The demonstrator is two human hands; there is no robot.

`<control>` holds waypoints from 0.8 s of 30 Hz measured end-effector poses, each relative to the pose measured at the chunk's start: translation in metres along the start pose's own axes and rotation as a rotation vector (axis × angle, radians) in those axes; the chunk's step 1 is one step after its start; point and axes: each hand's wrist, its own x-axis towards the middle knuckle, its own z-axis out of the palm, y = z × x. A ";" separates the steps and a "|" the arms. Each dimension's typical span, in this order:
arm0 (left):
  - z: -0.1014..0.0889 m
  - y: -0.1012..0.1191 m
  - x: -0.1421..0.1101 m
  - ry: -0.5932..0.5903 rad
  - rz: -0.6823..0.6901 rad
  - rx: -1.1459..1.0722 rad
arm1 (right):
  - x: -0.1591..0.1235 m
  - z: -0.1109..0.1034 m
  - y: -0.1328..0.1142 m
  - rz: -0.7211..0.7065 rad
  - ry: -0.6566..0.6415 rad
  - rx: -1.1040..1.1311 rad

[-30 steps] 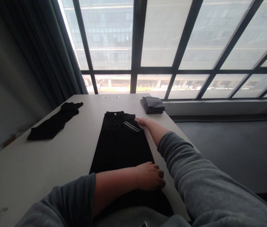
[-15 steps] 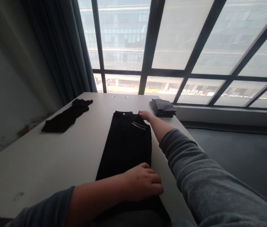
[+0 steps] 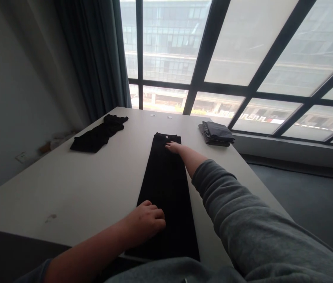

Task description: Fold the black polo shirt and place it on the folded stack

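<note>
A black polo shirt (image 3: 169,184) lies as a long narrow strip, collar at the far end and hem near my body. My left hand (image 3: 147,221) rests over the lower part of the shirt with its fingers curled down at the cloth; the fingertips are hidden. Just below the collar, my right hand (image 3: 172,147) lies on the shirt with its fingers stretched out. The sleeve with pale stripes does not show.
Another black garment (image 3: 95,135) lies on the left of the white table (image 3: 101,188). A stack of folded grey and striped clothes (image 3: 217,133) sits at the far right edge. Behind stand a large window and a dark curtain (image 3: 101,59).
My right hand has carried the shirt's right shoulder and striped sleeve inward and loosened its fingers. My left hand has moved left from the right edge across the shirt. The view has shifted.
</note>
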 end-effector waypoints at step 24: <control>0.006 0.003 -0.020 -0.064 -0.118 -0.261 | -0.048 0.024 -0.014 0.136 0.157 0.017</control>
